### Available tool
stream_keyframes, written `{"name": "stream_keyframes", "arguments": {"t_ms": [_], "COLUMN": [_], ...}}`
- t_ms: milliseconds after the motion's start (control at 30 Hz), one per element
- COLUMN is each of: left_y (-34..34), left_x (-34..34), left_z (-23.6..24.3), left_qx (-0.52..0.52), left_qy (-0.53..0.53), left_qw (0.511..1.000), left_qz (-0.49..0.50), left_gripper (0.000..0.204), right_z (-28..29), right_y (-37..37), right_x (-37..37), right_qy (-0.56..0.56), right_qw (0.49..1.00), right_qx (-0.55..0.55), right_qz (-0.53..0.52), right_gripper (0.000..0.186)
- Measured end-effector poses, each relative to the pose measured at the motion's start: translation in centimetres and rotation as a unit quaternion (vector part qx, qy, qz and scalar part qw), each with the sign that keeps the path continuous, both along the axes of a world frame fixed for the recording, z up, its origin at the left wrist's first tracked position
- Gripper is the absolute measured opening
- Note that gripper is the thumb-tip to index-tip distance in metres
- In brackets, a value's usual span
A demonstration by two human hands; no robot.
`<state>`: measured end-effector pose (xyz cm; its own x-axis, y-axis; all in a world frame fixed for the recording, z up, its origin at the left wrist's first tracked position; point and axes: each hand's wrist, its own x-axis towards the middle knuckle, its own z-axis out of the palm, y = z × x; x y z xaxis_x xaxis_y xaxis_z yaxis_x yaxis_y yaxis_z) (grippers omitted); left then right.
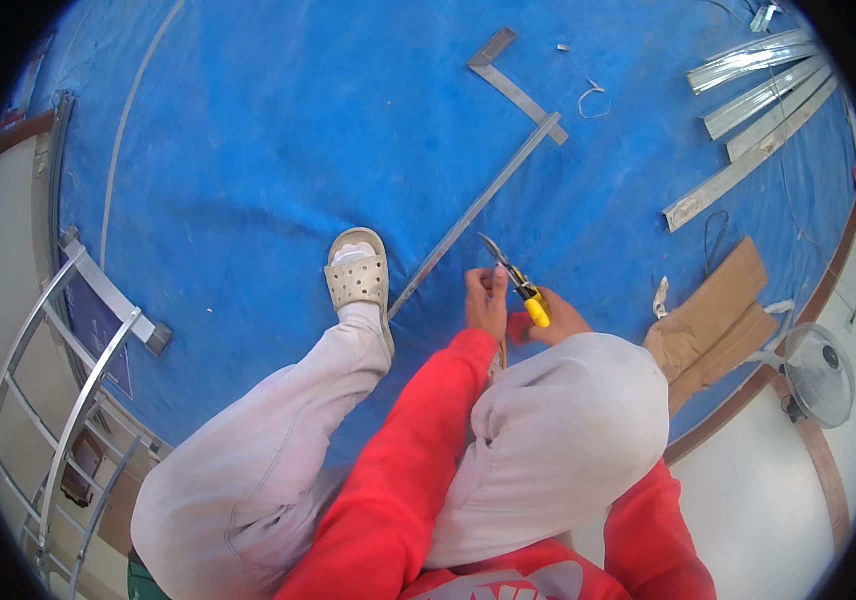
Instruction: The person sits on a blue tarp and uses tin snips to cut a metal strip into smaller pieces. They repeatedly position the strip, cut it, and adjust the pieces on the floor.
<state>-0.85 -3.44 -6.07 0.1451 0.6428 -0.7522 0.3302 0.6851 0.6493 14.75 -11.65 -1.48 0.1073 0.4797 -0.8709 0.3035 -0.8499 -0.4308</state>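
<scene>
Yellow-handled snips (520, 284) are grasped in the right hand (562, 319). Beside them, the left hand (486, 302) curls; whether it grips anything, I cannot tell.

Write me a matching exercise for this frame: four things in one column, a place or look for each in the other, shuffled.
1. Yellow-handled snips
2. Ladder
3. Sandal
4. Fan

A. Beige, dotted with holes
B. Far right of the picture
C. In the right hand
D. Far left of the picture

Pairs: 1-C, 2-D, 3-A, 4-B
</scene>
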Motion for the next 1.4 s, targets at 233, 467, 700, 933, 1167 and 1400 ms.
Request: {"name": "stream_keyframes", "arguments": {"t_ms": [233,467,700,933,1167,1400], "left_y": [-1.8,-1.8,-2.1,-1.8,-1.1,-1.0], "left_x": [1.8,2.2,2.9,3.0,2.9,2.9], "left_z": [-1.1,-1.4,-2.1,-1.3,-1.9,-2.0], "left_qx": [-0.15,-0.17,-0.183,-0.177,-0.195,-0.173], "left_qy": [-0.133,-0.129,-0.186,-0.172,-0.168,-0.168], "left_qw": [0.98,0.977,0.964,0.969,0.966,0.97], "left_qz": [0.023,0.018,0.045,0.034,0.033,0.037], "left_gripper": [0.088,0.073,0.057,0.052,0.06,0.059], "right_z": [0.4,1.0,-0.1,-0.2,0.1,-0.9], "right_y": [3.9,4.7,3.9,3.6,5.2,5.0], "right_x": [0.3,0.1,0.4,0.5,1.0,0.8], "right_qy": [0.155,0.155,0.115,0.093,0.112,0.085], "right_qw": [0.982,0.981,0.989,0.991,0.992,0.995], "right_qx": [0.002,0.013,0.047,0.076,0.038,0.04], "right_qz": [-0.104,-0.113,-0.086,-0.054,-0.039,-0.027], "right_gripper": [0.054,0.05,0.061,0.066,0.071,0.065]}}
